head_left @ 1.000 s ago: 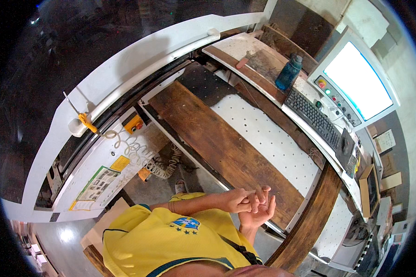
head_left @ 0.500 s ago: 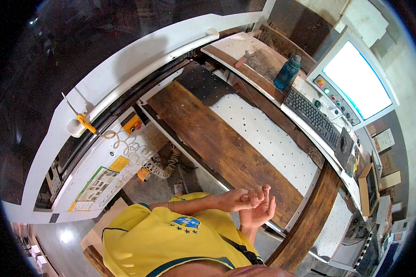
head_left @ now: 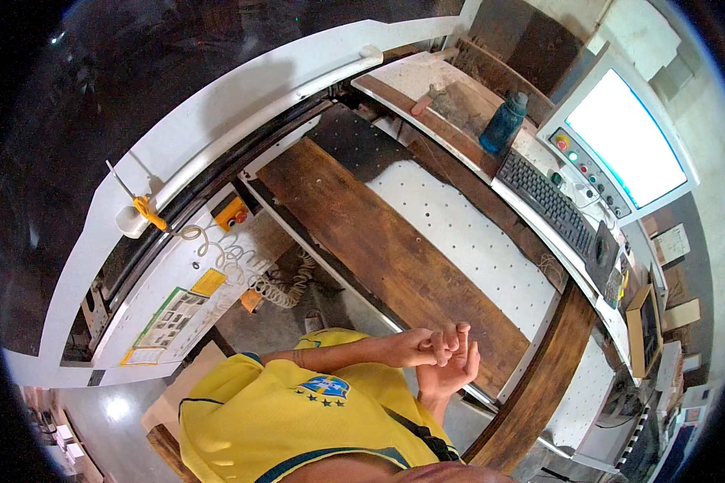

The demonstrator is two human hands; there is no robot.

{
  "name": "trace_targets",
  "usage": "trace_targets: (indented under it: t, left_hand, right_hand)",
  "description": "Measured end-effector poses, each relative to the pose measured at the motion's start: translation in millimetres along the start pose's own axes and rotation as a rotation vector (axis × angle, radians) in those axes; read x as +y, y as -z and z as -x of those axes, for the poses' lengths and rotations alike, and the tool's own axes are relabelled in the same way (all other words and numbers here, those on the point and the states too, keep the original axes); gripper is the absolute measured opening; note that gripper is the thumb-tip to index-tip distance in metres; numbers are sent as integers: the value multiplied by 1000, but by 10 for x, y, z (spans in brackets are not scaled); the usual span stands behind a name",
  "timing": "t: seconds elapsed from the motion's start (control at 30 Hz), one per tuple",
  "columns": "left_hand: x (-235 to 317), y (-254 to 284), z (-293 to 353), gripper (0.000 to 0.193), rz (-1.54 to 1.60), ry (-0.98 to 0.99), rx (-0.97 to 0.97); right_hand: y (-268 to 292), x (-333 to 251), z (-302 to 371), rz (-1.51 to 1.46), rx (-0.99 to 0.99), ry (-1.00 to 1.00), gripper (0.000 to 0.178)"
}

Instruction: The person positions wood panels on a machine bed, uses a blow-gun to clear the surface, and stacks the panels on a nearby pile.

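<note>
My left hand point(head_left: 411, 348) and my right hand point(head_left: 449, 375) meet in front of my yellow shirt point(head_left: 298, 410). The left fingers are bent together and rest against the fingers of the right hand; no object shows in them. On the right hand the thumb stands apart from the partly curled fingers, and the palm is bare. Both hands hover above the near end of a long brown wooden board point(head_left: 395, 249). It lies on a white perforated machine bed point(head_left: 467, 233).
Another wooden board point(head_left: 540, 378) crosses at the right. Beyond the bed are a keyboard point(head_left: 546, 201), a blue bottle point(head_left: 503, 125) and a lit monitor point(head_left: 628, 137) with a button panel. On the left, a yellow air gun point(head_left: 149, 212) with a coiled hose hangs on the white machine rail.
The hands stay together in nearly the same place, with only a slight shift of the fingers. Nothing has been picked up or put down.
</note>
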State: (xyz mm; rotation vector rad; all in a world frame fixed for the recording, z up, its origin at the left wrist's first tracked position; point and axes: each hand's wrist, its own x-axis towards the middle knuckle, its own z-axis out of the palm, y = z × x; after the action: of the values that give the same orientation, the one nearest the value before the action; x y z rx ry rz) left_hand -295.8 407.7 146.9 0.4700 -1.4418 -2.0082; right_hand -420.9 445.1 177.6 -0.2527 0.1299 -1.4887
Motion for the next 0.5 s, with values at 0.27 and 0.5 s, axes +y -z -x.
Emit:
trace_targets:
  t: [0.27,0.5]
  left_hand:
    - [-293,123,-55,53,141,-80,-148]
    - [-283,-27,69,37,-69,-126,-5]
  right_hand:
    - [-96,-7,22,39,-50,-21,59]
    - [-64,-33,61,171,-133,-98,69]
